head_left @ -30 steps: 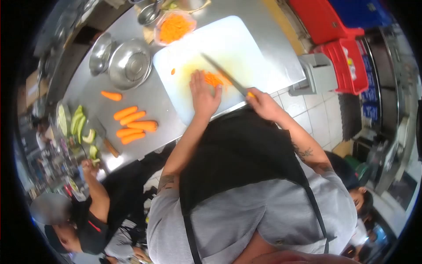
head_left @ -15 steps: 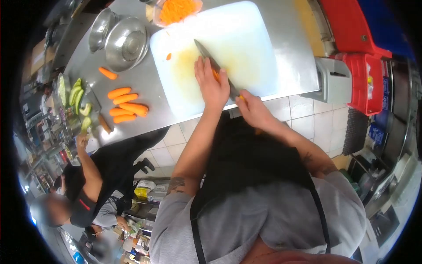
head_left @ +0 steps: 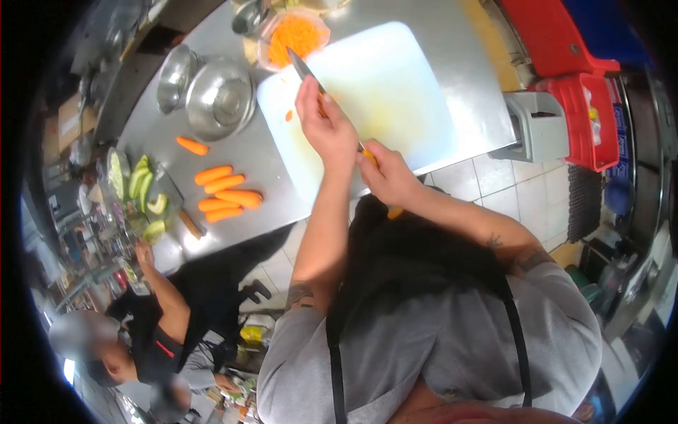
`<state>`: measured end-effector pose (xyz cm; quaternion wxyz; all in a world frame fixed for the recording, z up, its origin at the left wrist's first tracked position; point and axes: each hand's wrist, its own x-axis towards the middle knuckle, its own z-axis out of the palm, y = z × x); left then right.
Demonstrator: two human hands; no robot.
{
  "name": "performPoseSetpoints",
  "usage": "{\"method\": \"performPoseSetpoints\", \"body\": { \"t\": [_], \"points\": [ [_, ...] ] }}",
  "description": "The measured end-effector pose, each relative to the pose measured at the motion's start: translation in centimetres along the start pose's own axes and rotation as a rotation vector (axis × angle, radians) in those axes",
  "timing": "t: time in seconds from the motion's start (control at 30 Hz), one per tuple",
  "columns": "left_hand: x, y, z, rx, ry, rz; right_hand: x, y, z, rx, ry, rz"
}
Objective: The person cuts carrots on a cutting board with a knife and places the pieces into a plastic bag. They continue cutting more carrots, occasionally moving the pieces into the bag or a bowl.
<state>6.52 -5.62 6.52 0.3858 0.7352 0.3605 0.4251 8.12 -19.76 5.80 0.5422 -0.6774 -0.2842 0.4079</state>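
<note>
My right hand (head_left: 387, 175) is closed round the yellow handle of a kitchen knife (head_left: 299, 66). Its blade points away from me over the white cutting board (head_left: 409, 85), the tip near a tub of shredded carrot (head_left: 295, 37). My left hand (head_left: 328, 131) curls along the blade, with a bit of orange carrot (head_left: 321, 107) showing between thumb and fingers; most of it is hidden. One small carrot scrap (head_left: 288, 115) lies on the board's left side.
Several peeled carrots (head_left: 236, 198) and metal bowls (head_left: 220, 99) stand left of the board. Farther left are green vegetable pieces (head_left: 141, 180), a brown-handled knife (head_left: 190, 224) and a co-worker's hand (head_left: 145, 253). Grey (head_left: 537, 127) and red bins (head_left: 583, 120) are at right.
Both hands and the knife have moved forward and to the left, from the board's middle toward the shredded carrot. The blade tip now reaches the tub's edge. The view has shifted slightly.
</note>
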Motion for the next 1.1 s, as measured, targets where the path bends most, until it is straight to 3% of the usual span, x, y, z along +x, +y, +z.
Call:
{"method": "performPoseSetpoints", "body": {
  "t": [0.13,0.23,0.33,0.37,0.43,0.47,0.5,0.53,0.6,0.7,0.73,0.8,0.87,0.97,1.1],
  "points": [
    [10.7,0.2,0.2,-0.023,0.036,0.262,5.7,-4.5,1.6,0.063,0.13,-0.143],
    [18.0,-2.0,1.5,-0.049,0.003,0.275,7.1,-9.0,1.7,0.156,0.163,-0.043],
    [22.7,-10.7,4.1,0.261,-0.264,0.303,6.1,-9.0,1.3,0.198,0.163,0.147],
    [23.9,-14.5,4.1,0.328,-0.375,0.506,5.6,-8.7,1.1,0.183,0.181,0.199],
    [24.9,-15.7,4.5,0.386,-0.51,0.811,5.2,-4.8,0.9,-0.067,0.336,0.014],
    [26.1,-19.3,6.0,0.532,-0.308,1.07,4.3,-2.5,-0.1,-0.205,0.453,-0.047],
    [26.0,-18.1,5.8,0.472,-0.494,0.967,3.6,-1.5,-1.2,-0.288,0.433,0.046],
    [25.3,-16.1,5.4,0.387,-0.55,1.077,3.5,0.3,-1.4,-0.317,0.522,0.103],
    [26.1,-15.4,7.2,0.398,-0.817,0.801,3.4,3.0,-2.2,-0.276,0.555,0.068],
    [22.2,-6.9,6.9,0.455,-1.179,0.344,5.4,8.9,-1.6,-0.281,0.726,-0.169],
    [21.7,-5.1,6.4,0.512,-1.236,0.276,4.0,8.4,-1.9,-0.136,0.695,-0.035],
    [24.4,-7.4,6.8,0.694,-1.219,0.626,2.2,5.6,-1.9,0.162,0.568,0.181],
    [28.9,-14.7,9.6,0.593,-1.101,1.043,1.6,5.1,-2.4,0.231,0.551,0.186],
    [28.1,-9.3,6.8,0.451,-1.318,0.766,1.2,4.8,-2.3,0.246,0.515,0.185],
    [26.6,-7.0,3.5,0.404,-1.141,0.663,1.5,4.7,-2.7,0.216,0.442,0.185]
  ]
}}
